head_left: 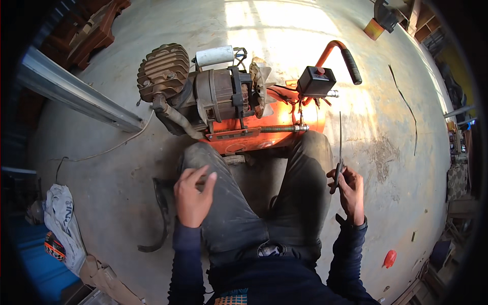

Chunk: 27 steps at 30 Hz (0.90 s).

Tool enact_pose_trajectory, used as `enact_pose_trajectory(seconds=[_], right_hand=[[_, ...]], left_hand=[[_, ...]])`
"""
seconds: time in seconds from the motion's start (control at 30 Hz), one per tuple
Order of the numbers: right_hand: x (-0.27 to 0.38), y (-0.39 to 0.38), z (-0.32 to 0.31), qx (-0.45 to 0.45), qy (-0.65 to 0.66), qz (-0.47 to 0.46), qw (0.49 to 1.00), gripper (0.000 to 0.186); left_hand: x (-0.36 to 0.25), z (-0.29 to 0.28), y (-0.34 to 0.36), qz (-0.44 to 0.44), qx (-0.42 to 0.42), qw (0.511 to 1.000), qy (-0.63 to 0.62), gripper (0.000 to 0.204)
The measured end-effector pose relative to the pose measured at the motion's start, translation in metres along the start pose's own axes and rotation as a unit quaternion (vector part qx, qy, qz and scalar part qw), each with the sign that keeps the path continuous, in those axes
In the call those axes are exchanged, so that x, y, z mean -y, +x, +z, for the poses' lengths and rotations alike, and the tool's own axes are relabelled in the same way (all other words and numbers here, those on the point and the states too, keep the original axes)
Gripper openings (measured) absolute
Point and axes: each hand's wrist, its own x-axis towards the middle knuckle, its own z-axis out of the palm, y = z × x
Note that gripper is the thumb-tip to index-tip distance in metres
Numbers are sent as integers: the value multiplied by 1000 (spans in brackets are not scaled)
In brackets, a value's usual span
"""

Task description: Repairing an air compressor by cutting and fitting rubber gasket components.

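An air compressor with an orange tank [264, 140] stands on the floor in front of my knees. On top sit a finned pump head [163, 71], a grey electric motor [218, 94] and a fan [262, 84]. To the right is a black pressure switch box [316, 81] with a red knob. My right hand [349, 190], beside my right thigh, grips a screwdriver [340, 147] by its dark handle, the long thin shaft pointing away from me. Over my left thigh hovers my left hand [194, 197], fingers loosely apart and holding nothing.
A metal post [81, 94] rises at left, a thin cable [114, 150] beside it. A black strip [161, 216] lies by my left leg and a white sack [63, 218] farther left. At right are a thin dark strip [404, 104] and a red object [390, 258].
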Motion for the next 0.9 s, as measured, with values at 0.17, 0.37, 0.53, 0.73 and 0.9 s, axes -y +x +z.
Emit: enact_pose_trajectory(seconds=[0.17, 0.37, 0.53, 0.73, 0.9], right_hand=[[36, 10, 57, -49, 157, -111, 980, 26], [55, 26, 80, -18, 131, -158, 978, 25], [37, 31, 89, 9, 131, -111, 985, 25], [46, 44, 105, 33, 127, -129, 983, 25], [72, 69, 112, -36, 137, -158, 977, 27]], left_hand=[[-47, 114, 58, 27, -53, 986, -159, 29], [-53, 165, 100, 125, -198, 969, -76, 17], [-34, 175, 98, 106, -179, 976, -60, 14], [-35, 179, 97, 77, -141, 982, -97, 17], [-61, 173, 85, 93, -197, 963, -158, 20]])
